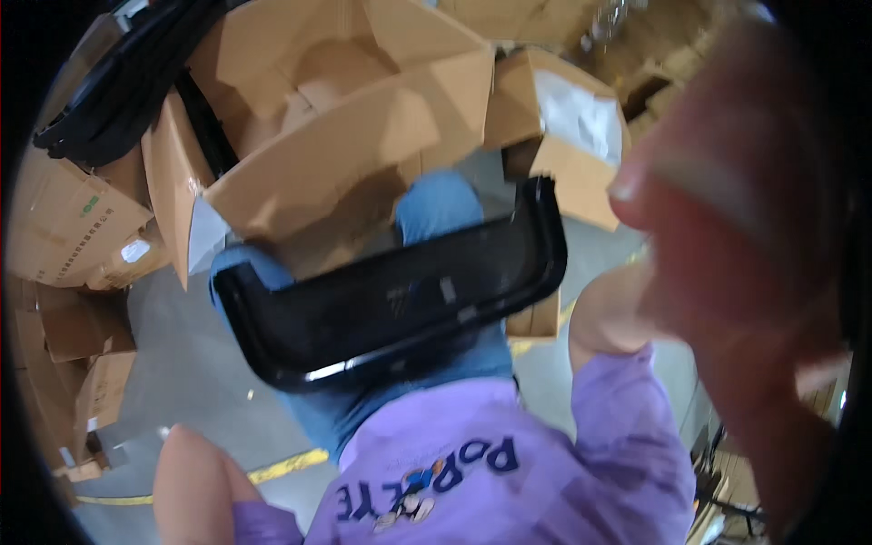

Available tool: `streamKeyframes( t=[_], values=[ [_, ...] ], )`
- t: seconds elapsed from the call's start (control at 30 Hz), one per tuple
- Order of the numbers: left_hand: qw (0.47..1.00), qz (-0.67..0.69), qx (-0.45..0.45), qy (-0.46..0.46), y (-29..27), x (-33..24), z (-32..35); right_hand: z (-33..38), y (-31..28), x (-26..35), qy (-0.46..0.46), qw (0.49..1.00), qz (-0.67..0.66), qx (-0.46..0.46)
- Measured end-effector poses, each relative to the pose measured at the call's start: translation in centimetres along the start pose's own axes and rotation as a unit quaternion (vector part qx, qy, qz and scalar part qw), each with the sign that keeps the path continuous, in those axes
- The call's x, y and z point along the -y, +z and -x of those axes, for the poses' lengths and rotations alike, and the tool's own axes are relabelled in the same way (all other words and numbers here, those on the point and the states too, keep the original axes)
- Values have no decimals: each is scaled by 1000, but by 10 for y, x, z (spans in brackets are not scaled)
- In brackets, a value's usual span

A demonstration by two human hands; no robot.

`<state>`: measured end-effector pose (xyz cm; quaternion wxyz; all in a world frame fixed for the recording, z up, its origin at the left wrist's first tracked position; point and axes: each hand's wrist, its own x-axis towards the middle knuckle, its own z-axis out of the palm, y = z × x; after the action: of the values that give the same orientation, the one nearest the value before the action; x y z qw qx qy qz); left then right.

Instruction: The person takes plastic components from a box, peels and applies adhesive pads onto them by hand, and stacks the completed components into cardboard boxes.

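Observation:
A glossy black plastic part point(400, 295), a long curved panel with upturned ends, rests across my thighs over my blue jeans. My right hand point(736, 191) is raised very close to the camera at the right, large and blurred. Its fingers are too smeared to read, and nothing it might hold can be made out. The black part lies lower and to the left, apart from this hand. Of my left arm only the bent elbow point(186, 463) shows at the lower left; the left hand is out of the picture.
A large open cardboard box point(363, 127) stands just beyond my knees. Long black parts point(136, 86) lie at its upper left. A smaller open box with white lining point(581, 118) sits to its right. More cartons point(77, 218) line the left, and yellow tape point(286, 468) marks the grey floor.

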<state>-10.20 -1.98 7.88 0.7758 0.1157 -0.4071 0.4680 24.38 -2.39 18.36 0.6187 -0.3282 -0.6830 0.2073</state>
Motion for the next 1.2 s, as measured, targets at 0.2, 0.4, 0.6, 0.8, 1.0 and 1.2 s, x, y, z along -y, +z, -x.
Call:
streamKeyframes(
  t=[0.2, 0.4, 0.6, 0.8, 1.0, 1.2],
  values=[
    [989, -47, 137, -27, -51, -32, -54, -33, -15, -9, -168, 985, 36, 24],
    [978, -63, 197, 9, -90, -31, -58, -27, -35, -5, -241, 965, 76, 73],
    [989, -64, 133, 12, -89, -36, -41, -29, -31, -20, -207, 971, 104, 56],
    [992, -108, 53, 35, -35, -32, -17, -21, -54, -6, -164, 981, 85, 53],
    [990, -125, 14, 57, -6, -31, -1, -31, -21, 0, -154, 981, 100, 62],
    [990, -118, -17, 68, 8, -30, 13, -36, 21, 6, -148, 977, 141, 67]
  ],
)
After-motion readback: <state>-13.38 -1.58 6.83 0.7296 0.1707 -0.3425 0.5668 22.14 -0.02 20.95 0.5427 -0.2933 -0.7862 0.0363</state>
